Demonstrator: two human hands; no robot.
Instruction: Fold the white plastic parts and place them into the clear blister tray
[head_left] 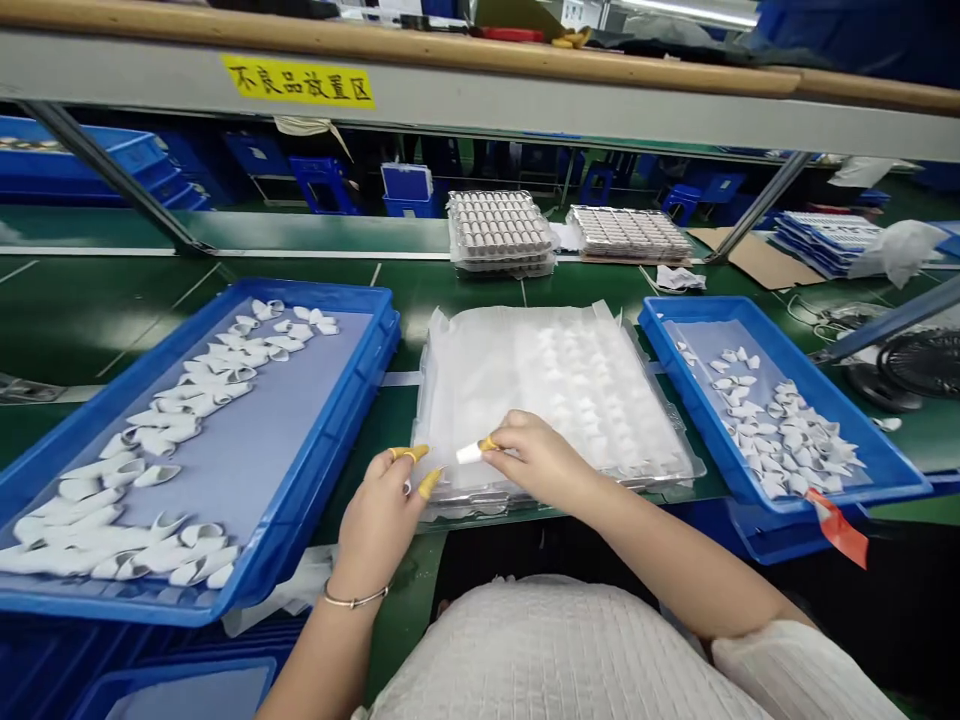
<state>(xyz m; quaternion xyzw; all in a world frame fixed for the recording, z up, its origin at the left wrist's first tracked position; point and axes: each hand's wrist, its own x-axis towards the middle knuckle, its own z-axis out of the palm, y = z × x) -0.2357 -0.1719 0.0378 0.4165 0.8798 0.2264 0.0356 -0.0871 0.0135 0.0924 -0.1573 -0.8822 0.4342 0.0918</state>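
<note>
My right hand (536,458) pinches a small white tapered piece (470,453) between thumb and forefinger, above the front of a clear tray (487,497). Just left of it, my left hand (384,497) is curled, thumb and forefinger a little apart at their tips. A small pale thing (407,487) shows between its fingers, too small to make out. Yellow finger covers sit on fingers of both hands. Thin white sheeting (476,370) lies over the clear tray, and rows of white shapes show faintly through its right half.
At left, a blue tray (315,440) holds many curled white pieces (180,405). The blue tray (757,490) at right holds smaller white pieces (795,435). Filled trays (501,225) are stacked behind. A shelf beam (480,85) spans the bench; a black fan (922,360) stands far right.
</note>
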